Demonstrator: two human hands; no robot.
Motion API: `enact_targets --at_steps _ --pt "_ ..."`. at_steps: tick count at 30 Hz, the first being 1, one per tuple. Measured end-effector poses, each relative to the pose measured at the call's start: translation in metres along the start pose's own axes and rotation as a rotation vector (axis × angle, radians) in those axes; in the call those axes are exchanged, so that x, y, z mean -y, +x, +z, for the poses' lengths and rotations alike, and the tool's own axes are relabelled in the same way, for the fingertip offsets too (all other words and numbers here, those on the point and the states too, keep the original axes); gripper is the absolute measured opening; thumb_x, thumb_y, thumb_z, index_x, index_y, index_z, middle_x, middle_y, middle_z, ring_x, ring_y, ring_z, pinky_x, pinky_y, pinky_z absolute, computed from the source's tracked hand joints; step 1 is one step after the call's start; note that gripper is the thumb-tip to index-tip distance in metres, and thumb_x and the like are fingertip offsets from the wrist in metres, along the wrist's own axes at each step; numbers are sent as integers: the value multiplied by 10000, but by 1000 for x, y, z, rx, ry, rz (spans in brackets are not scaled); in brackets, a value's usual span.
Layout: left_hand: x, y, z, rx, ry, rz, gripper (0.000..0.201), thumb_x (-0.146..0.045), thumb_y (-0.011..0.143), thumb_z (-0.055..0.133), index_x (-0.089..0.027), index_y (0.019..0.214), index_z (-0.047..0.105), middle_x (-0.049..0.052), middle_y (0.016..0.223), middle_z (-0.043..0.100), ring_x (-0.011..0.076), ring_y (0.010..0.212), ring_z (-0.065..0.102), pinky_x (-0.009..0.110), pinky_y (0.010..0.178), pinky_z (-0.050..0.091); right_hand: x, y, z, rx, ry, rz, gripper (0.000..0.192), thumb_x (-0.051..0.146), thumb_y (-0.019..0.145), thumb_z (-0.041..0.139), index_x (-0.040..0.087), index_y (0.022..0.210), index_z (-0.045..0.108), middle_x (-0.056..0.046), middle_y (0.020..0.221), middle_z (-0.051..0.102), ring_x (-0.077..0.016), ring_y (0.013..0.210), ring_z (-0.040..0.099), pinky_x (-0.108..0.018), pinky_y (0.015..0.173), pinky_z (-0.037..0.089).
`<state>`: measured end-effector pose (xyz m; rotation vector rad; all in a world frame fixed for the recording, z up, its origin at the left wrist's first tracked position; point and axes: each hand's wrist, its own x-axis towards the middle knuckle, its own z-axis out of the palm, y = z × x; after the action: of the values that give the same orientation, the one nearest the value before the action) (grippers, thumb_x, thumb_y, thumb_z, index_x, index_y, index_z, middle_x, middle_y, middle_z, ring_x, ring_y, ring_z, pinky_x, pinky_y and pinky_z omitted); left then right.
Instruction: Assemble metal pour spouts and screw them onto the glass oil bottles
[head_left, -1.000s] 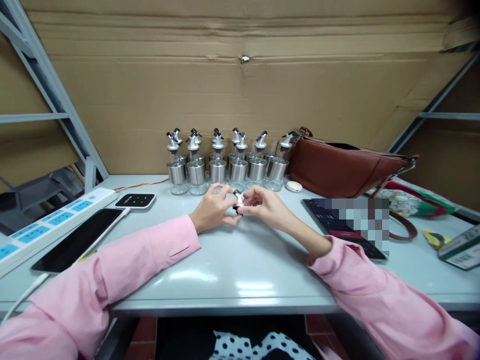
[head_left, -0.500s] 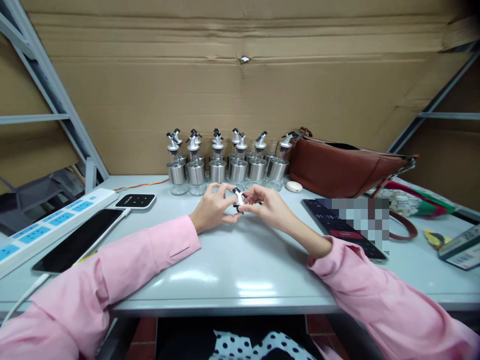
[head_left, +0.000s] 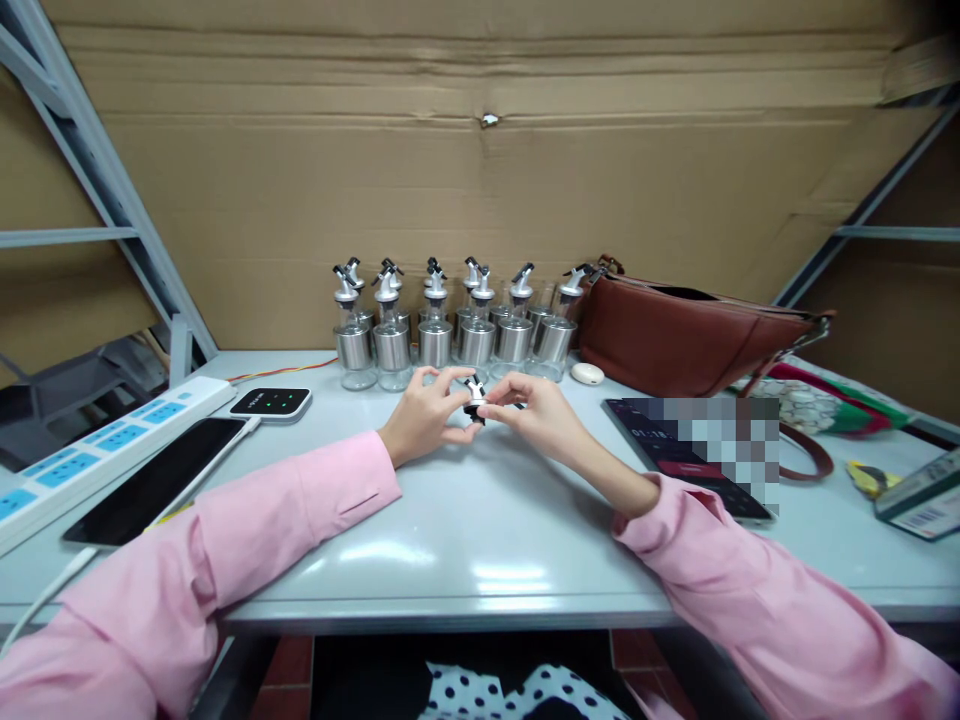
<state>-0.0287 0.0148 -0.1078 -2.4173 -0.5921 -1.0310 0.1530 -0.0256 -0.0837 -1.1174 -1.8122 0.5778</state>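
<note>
A grey table [head_left: 480,520] stands against a wall of creased brown cardboard [head_left: 480,190], with grey shelf rails slanting at either side. Just in front of the row of glass bottles [head_left: 457,335] at the table's back, the left hand [head_left: 427,412] and right hand [head_left: 536,412] meet, fingertips pinched together on a small pourer cap [head_left: 475,398] held just above the tabletop. Left of the bottles lie a power strip [head_left: 97,450] and a dark phone [head_left: 154,480]; right of them sits a brown bag [head_left: 675,335].
</note>
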Motion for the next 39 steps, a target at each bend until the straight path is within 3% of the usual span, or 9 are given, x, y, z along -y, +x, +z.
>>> enact_targets --at_steps 7,14,20,24,28,32,35,37,39 --pt "0 0 0 25 -5 -13 225 -357 752 551 -154 838 597 120 1145 565 146 727 555 374 824 377 -8 2 6 31 159 126 509 365 605 712 160 1014 488 -50 924 573 -156 814 566 -278 680 458" --pt "-4 4 -3 78 58 207 219 -346 818 474 -149 845 564 150 1119 596 198 1028 550 393 870 364 -1 -4 8 236 27 33 419 298 754 585 142 1128 478 -45 912 594 -146 739 538 -283 682 438" --pt "-7 4 -6 42 83 307 197 -317 796 454 -147 848 538 171 1174 562 205 1025 551 417 883 365 10 -9 9 273 -275 19 195 155 719 522 132 911 498 1 693 542 -125 603 471 -236 565 333" --pt "-8 4 -7 -20 109 298 179 -313 803 458 -152 868 501 176 1185 540 200 927 572 411 830 397 19 -14 13 197 -195 31 211 111 677 494 157 878 446 30 664 491 -112 576 439 -215 531 322" --pt "-8 3 -5 -123 62 197 262 -277 802 462 -163 1035 430 166 1156 518 222 948 549 391 782 441 42 -15 10 115 -186 -94 200 39 668 400 177 804 450 22 706 512 -106 606 445 -207 556 346" --pt "-7 0 -3 -127 -41 81 460 -218 798 459 -127 1215 289 174 1163 488 221 924 549 368 754 479 71 25 -17 161 -397 -214 207 11 672 450 168 781 528 -6 751 602 -124 678 532 -215 619 388" --pt "-6 -2 -2 -40 -98 30 433 -139 796 430 -168 1200 278 173 1273 413 197 923 563 353 759 492 84 88 -49 -2 -725 -278 148 53 735 497 153 778 596 -60 832 649 -168 773 580 -259 709 410" --pt "-7 -3 -2 10 -123 37 409 -113 786 418 -183 1168 289 162 1282 408 192 900 574 352 741 497 85 133 -69 -87 -897 -228 128 137 786 526 154 857 632 -80 905 655 -192 858 589 -276 767 411" --pt "-7 -4 -1 52 -140 20 412 -110 775 417 -182 1160 293 157 1267 423 200 883 581 358 724 498 80 169 -84 -6 -990 -110 166 216 761 607 145 905 651 -96 960 649 -204 892 584 -273 771 420"
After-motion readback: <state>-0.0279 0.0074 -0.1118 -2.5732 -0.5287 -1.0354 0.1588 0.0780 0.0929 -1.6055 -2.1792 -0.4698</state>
